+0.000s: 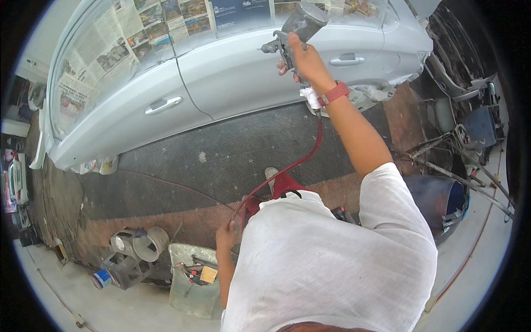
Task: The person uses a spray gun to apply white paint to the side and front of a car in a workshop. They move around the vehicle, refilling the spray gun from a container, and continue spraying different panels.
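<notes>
Holding a grey spray gun (296,30) in my right hand (307,61), arm stretched out ahead and raised. My fingers are wrapped tight about the gun's handle, curled together rather than spread; whether one of them presses the trigger I cannot tell. The gun's cup sits on top, tilted, and the nozzle points to my left, just in front of the silver car (232,72), near the seam between the two doors. A red band (336,92) circles my right wrist, and a white rag (313,98) is bunched just below the hand, where the red hose (310,152) meets the gun.

The hose hangs down from the gun, curves across the dark ribbed mat (221,149) and runs to my left hand (225,235), which is low at my side. That hand is closed loosely around the hose; the fingertips themselves are hidden from view.

The car's windows are masked with newspaper (105,55). Both door handles show bare. Behind me on the concrete floor stand a pale tub of tools (191,288) and some grey cans (133,252). A blue drum (442,202) lies to my right, beside stacked metal parts.
</notes>
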The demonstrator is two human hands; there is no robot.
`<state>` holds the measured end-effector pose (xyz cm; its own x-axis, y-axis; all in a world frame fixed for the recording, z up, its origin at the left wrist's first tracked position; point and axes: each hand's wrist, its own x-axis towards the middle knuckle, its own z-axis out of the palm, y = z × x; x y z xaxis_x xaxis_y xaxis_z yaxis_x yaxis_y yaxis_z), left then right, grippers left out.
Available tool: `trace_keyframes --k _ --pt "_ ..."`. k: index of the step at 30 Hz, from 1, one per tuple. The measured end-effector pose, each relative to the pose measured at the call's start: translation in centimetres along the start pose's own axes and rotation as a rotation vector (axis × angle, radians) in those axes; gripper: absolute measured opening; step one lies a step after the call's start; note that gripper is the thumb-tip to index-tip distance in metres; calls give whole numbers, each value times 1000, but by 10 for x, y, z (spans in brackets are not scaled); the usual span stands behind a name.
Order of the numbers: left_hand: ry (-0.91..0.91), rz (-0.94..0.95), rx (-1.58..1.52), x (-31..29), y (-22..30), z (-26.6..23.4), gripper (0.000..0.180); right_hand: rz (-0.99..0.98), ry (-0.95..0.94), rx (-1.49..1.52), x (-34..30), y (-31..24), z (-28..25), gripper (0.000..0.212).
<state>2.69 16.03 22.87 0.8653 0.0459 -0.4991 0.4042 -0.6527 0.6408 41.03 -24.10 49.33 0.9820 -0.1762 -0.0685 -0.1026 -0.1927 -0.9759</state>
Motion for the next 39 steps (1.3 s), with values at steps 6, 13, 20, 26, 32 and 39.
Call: trace_keyframes --k 6,13,20,26,32,39 --pt "-58 -98 36 5 19 6 39 76 144 -308 34 19 -38 81" --pt "48 -28 -37 18 18 21 38 20 -16 -287 33 29 7 71" --pt "201 -239 -28 4 25 4 38 -172 -219 -110 24 10 121 68" --pt "439 -476 -216 -43 20 3 38 -116 -404 -120 26 18 226 64" --pt "588 -647 -502 -68 -30 13 36 -98 -446 -8 4 34 326 57" --pt "702 -771 -769 -50 -134 -4 40 -114 -120 28 -60 122 414 65"
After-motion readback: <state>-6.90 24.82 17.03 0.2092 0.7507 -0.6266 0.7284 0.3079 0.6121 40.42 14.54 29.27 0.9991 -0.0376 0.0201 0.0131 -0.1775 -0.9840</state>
